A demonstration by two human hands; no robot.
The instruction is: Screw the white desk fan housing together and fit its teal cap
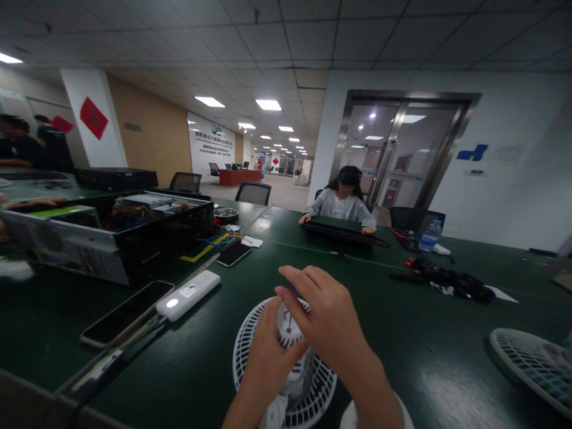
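Note:
A white electric fan (pixel 241 345) lies grille down on the green table in front of me, its motor housing (pixel 288 325) facing up. My left hand (pixel 268 357) is wrapped round the near left side of that housing, thumb and fingers on either side. Just above the housing is my right hand (pixel 324 304), its fingers bent and the index finger and thumb brought close together. Whatever may be between those fingertips is hidden. A slotted vent and a small central hole show on the housing between my hands.
At left are a phone (pixel 127 313), a white power strip (pixel 190 295), another phone (pixel 235 255) and an opened computer case (pixel 120 238). Across the table a person (pixel 339 202) handles a black flat panel (pixel 344 229). Another fan grille (pixel 531 363), a water bottle (pixel 430 235) and black gear (pixel 451 280) lie right.

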